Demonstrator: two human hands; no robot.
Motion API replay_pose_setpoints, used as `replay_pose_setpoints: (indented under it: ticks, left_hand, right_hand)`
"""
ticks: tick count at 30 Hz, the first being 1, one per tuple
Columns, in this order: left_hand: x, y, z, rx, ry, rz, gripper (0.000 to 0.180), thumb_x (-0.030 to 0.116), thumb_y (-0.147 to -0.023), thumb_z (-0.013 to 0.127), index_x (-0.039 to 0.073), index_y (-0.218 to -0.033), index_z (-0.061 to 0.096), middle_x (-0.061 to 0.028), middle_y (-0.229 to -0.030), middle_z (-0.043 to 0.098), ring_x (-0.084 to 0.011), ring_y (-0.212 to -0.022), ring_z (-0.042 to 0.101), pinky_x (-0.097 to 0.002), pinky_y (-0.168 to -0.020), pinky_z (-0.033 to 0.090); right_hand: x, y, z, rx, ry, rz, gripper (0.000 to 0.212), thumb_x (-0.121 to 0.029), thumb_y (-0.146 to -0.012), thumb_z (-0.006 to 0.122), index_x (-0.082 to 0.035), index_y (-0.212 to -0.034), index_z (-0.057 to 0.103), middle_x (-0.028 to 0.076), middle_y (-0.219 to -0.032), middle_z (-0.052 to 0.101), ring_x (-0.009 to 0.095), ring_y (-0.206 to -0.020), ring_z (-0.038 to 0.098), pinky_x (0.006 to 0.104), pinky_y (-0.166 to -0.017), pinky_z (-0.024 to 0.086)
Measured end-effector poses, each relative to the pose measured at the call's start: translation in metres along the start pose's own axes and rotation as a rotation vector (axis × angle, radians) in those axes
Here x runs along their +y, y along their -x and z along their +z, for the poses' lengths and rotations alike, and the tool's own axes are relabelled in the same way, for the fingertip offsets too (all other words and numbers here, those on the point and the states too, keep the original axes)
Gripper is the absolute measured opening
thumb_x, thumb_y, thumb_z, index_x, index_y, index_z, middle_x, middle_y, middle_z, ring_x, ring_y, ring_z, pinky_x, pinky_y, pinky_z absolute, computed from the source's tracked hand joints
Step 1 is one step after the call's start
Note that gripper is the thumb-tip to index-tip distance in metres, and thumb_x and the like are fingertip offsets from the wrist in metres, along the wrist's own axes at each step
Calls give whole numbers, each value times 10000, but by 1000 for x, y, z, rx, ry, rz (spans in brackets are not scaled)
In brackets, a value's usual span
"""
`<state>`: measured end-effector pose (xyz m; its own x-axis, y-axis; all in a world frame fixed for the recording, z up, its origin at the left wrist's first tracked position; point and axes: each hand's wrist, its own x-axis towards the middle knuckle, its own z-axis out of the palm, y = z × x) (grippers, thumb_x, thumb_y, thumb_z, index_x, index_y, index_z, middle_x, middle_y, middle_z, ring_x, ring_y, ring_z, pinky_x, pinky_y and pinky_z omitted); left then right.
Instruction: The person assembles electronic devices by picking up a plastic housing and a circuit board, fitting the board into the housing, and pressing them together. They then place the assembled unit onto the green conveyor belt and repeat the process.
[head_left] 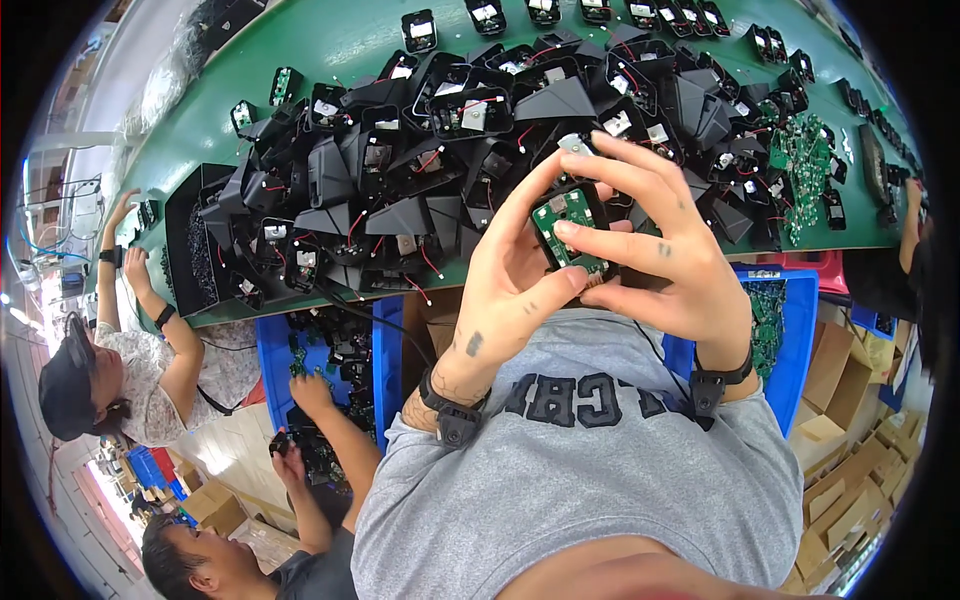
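Both hands hold a small black housing [601,212] with a green circuit board [573,208] in it, above my lap at the table's near edge. My left hand [505,280] wraps around its left side, with the thumb at the board's lower edge. My right hand [685,235] grips it from the right, one fingertip pressed on the board's face. The fingers hide part of the board and most of the housing. Just beyond my hands lies a heap of black plastic housings [325,172], many with red and white wires hanging out.
A pile of green boards [800,180] lies at the right of the green table [345,40]. Blue bins [388,350] [800,335] stand either side of me. One person [320,400] reaches into the left bin; another [165,345] works at the table's left end. Cardboard boxes [835,380] are stacked at right.
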<state>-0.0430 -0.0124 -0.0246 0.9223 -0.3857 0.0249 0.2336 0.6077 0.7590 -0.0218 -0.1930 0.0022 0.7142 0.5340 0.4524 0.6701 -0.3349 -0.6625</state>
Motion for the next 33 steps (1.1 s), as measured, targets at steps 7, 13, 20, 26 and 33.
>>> replay_pose_setpoints:
  ticks: [7, 13, 20, 26, 33]
  left_hand:
    - [5, -2, 6, -51, -126, -18, 859, -115, -831, 466, 111, -1520, 5, -139, -1345, 420, -229, -1201, 502, -345, -937, 499]
    - [7, -2, 9, -84, -259, -49, 856, -113, -838, 417, 140, -1517, -37, -139, -1445, 316, -222, -1188, 502, -341, -906, 532]
    - [6, -7, 8, 0, -158, -18, 794, -17, -785, 563, 61, -1490, 207, -181, -1310, 503, -326, -1052, 625, -411, -843, 571]
    - [10, -8, 7, 24, -68, -94, 758, 22, -775, 557, 9, -1465, 242, -188, -1356, 460, -339, -1122, 588, -423, -874, 554]
    - [11, -9, 5, -25, 57, -126, 807, 103, -751, 570, 10, -1468, 211, -191, -1391, 412, -341, -1207, 523, -472, -922, 525]
  right_hand:
    - [-4, 8, 19, 272, -447, 383, 406, -34, -735, 714, -58, -1131, 627, 92, -1220, 609, 200, -1086, 599, 328, -956, 445]
    - [-5, 3, 17, 272, -619, 424, 496, -108, -784, 680, -85, -1269, 575, 98, -1269, 580, 210, -1229, 492, 372, -1027, 377]
    - [11, 9, 8, 131, -70, 65, 538, -131, -749, 704, -21, -1258, 570, 148, -1316, 542, 347, -1293, 436, 446, -1044, 350]
    - [8, 3, -9, 112, 340, -78, 691, -361, -588, 817, -70, -1184, 623, 111, -1265, 582, 390, -1274, 439, 530, -1048, 322]
    - [6, -2, -16, 98, 418, -164, 621, -298, -579, 799, -76, -1139, 647, 92, -1212, 613, 375, -1209, 512, 576, -1048, 315]
